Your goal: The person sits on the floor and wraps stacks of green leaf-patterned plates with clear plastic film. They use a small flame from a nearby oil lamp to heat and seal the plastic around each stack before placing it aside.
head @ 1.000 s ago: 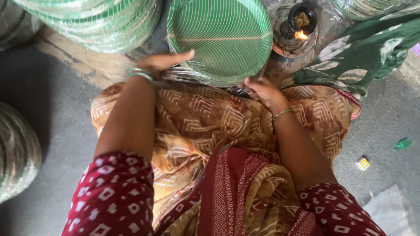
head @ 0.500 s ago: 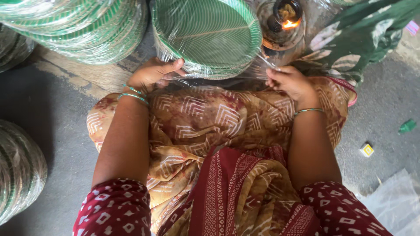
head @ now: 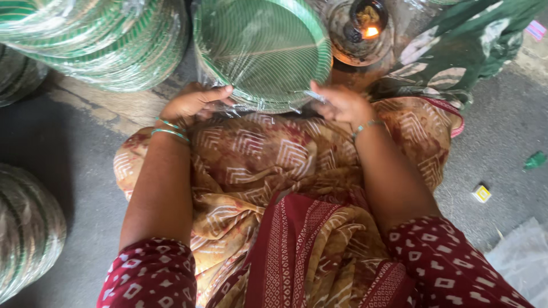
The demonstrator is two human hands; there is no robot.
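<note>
Wrapped piles of green plates lean along the top left, each bundle sheathed in clear film. In front of the seated person's knees, the stack of green plates sits inside its own plastic wrap. It looks like the wrapping is being closed; gathering the loose film evenly seems the delicate part. The left hand pinches film at the near-left rim, the right hand grips it opposite. Behind, a small lamp holds a burning flame.

Maroon patterned sleeves, green bangles, ochre sari
</note>
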